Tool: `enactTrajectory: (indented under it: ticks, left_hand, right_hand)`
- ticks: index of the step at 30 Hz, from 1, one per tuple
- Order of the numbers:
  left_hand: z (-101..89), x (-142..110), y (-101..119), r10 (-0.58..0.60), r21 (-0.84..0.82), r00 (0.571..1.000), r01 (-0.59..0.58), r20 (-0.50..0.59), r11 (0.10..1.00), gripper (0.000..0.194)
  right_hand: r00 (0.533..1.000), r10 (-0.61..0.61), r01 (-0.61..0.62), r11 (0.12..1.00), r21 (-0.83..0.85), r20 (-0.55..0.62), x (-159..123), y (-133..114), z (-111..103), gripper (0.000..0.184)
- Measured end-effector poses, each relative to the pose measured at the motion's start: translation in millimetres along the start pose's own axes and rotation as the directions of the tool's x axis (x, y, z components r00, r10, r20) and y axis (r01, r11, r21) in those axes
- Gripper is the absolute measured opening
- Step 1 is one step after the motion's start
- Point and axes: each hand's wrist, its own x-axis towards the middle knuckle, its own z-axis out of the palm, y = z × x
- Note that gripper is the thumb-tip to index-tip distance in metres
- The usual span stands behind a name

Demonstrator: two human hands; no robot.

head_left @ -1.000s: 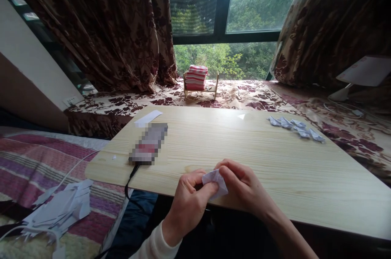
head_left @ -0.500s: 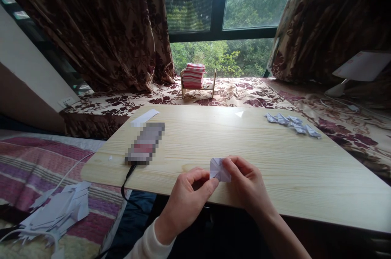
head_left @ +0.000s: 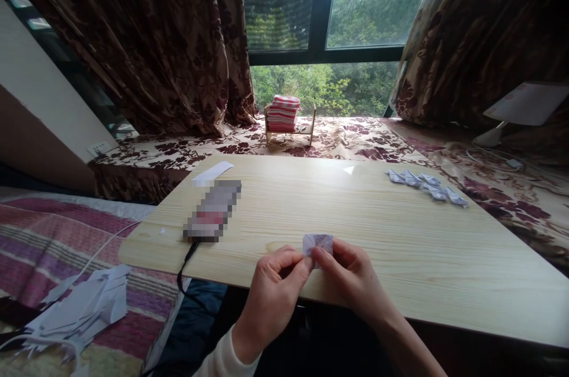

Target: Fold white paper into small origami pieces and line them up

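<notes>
A small folded piece of pale lilac paper (head_left: 318, 242) is pinched between both hands over the near edge of a light wooden table (head_left: 400, 246). My left hand (head_left: 273, 291) grips its lower left side with thumb and curled fingers. My right hand (head_left: 353, 276) pinches its lower right side. Only the top of the paper shows above the fingertips.
A row of several folded paper pieces (head_left: 427, 185) lies at the table's far right. A blurred flat device (head_left: 213, 211) with a black cable and a white paper strip (head_left: 212, 172) lie at the left. Paper scraps (head_left: 84, 309) rest on the striped blanket. A striped cloth stack (head_left: 283, 113) sits by the window.
The folded paper has been turned and pressed flatter between the fingers. Both hands have shifted slightly forward onto the table edge.
</notes>
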Motion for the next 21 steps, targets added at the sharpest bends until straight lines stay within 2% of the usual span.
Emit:
enactTrajectory:
  ticks: [7, 13, 18, 21]
  left_hand:
    - [2.4, -2.0, -3.8, 0.049, 0.016, 0.999, -0.050, 0.017, 0.999, 0.028]
    - [-1.9, -1.9, -4.7, 0.087, 0.011, 0.994, -0.088, 0.060, 0.996, 0.026]
    - [-5.5, -1.5, -4.2, 0.045, 0.021, 0.994, -0.048, 0.100, 0.999, 0.019]
    - [-5.8, -0.8, -3.7, 0.004, 0.005, 0.996, -0.004, 0.089, 1.000, 0.020]
  right_hand:
    - [1.000, -0.008, 0.008, 1.000, 0.017, 0.004, -1.0, 4.1, 0.8, 0.028]
    - [0.998, -0.031, 0.035, 0.997, 0.068, -0.049, -2.7, 4.6, 4.3, 0.028]
    - [0.997, 0.002, 0.006, 0.994, 0.111, -0.077, -2.9, 6.5, 2.9, 0.028]
    - [0.996, 0.013, -0.003, 0.994, 0.114, -0.092, -1.9, 6.9, 1.3, 0.029]
